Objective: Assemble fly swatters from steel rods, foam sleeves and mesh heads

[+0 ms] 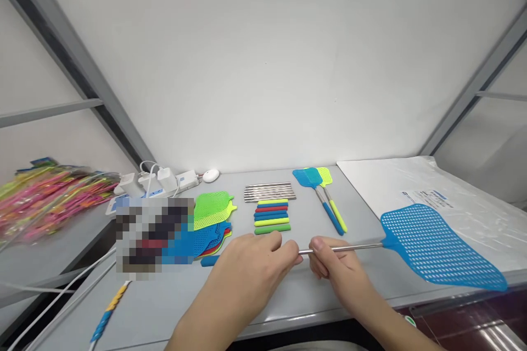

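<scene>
A blue fly swatter (440, 247) with a metal rod lies across both my hands, its perforated head out to the right. My left hand (255, 269) is closed around the handle side, and a blue handle end pokes out past it on the left. With thumb and fingers, my right hand (335, 266) grips the metal rod partway toward the head. Beyond my hands lie several coloured handle tubes (272, 216) in a stack, and behind them a row of metal rods (269, 192). Loose swatter heads (212, 208) in green, yellow, blue and red are piled to the left.
Assembled swatters (325, 197) lie at the back. A white plastic package (391, 181) covers the table's right side. On the left are a power strip (156, 192) with chargers, a pixelated patch, a wrapped cable (107, 312) and bagged colourful items (53, 197). A wall rises behind.
</scene>
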### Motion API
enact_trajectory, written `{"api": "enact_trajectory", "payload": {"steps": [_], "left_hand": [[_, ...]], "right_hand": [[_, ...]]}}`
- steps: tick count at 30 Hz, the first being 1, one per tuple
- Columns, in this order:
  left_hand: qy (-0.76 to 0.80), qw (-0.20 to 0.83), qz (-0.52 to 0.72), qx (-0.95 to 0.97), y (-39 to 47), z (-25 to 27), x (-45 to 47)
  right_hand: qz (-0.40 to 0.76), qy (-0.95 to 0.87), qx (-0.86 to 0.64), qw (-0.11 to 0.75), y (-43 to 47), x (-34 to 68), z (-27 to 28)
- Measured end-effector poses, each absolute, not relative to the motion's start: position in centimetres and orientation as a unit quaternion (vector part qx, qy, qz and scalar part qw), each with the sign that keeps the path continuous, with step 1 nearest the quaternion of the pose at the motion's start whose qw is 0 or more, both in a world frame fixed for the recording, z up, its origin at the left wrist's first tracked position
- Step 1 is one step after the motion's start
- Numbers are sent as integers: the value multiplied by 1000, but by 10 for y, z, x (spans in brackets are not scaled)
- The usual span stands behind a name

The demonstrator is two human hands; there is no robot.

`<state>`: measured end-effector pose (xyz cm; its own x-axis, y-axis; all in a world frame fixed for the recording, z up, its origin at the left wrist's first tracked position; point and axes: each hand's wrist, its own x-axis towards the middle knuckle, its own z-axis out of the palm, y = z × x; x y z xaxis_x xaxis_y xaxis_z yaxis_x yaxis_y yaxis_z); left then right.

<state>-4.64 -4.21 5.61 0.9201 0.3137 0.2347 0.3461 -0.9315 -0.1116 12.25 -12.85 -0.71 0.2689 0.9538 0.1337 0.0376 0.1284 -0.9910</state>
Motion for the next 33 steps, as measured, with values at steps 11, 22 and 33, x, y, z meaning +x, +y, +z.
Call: {"api": "enact_trajectory", "payload": {"steps": [11,22,33], "left_hand": [[-185,25,-104,-977,-38,68,-62],[-278,-156,-69,-945,-10,81,-91],[-277,-139,-94,-946,-20,83,-74]], "right_hand": [[387,-433,-536,612,-141,141,2],[406,-344,-554,640,-148,189,21],[406,-307,-507,695,-126,178,1]]}}
